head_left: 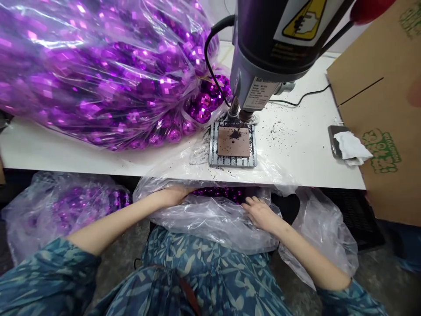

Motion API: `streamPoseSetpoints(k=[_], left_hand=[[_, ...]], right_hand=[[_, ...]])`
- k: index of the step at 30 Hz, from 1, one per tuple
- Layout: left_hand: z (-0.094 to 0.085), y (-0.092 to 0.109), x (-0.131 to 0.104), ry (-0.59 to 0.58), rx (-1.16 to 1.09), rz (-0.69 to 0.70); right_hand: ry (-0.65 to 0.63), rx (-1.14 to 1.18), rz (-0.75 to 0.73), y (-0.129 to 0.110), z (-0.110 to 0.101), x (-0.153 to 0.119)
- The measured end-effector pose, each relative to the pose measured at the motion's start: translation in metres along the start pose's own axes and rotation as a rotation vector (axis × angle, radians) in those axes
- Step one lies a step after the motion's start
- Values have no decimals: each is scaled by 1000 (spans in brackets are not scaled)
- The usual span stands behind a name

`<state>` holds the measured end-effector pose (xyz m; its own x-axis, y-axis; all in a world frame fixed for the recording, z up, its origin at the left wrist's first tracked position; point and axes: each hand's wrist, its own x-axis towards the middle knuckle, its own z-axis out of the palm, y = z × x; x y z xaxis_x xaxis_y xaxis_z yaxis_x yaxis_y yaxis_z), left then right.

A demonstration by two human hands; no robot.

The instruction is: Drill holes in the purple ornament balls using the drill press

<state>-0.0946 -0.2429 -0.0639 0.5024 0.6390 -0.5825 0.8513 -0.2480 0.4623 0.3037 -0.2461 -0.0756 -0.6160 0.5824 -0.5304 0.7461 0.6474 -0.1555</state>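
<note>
A clear plastic bag lies across my lap below the table edge, its mouth spread wide between my two hands. Shiny purple pieces show inside the opening. At the left side of the mouth is my left hand, its fingertips hidden in the film and the opening. My right hand has its fingers curled over the near rim of the bag on the right. Just beyond the bag, a drill press stands on the table, with a drilled brown board on its slotted metal base.
A large clear bag of purple mirrored balls covers the table's left side. Another bag hangs below at left. Dark shavings lie around the press on the white table. Cardboard boxes and a dark crate are at right.
</note>
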Motion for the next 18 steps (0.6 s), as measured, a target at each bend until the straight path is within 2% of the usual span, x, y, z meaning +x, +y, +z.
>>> streamPoseSetpoints(k=[4,8,10,12,15,18], left_hand=[[-23,18,-15,-47,-57,14],[-28,39,-29,-3,-188,117],[-21,43,-33,-37,-261,226],[-5,38,-36,-133,-253,275],[22,19,-38,-239,-86,154],[32,9,-45,-148,41,114]], right_hand=[[-14,1,-10,0,-18,2],[-51,-26,-43,-7,-14,3],[-63,-49,-45,-14,-3,2],[-53,-72,-27,-20,11,-1],[-2,-100,1,-26,27,-13],[102,-93,-62,-22,22,-23]])
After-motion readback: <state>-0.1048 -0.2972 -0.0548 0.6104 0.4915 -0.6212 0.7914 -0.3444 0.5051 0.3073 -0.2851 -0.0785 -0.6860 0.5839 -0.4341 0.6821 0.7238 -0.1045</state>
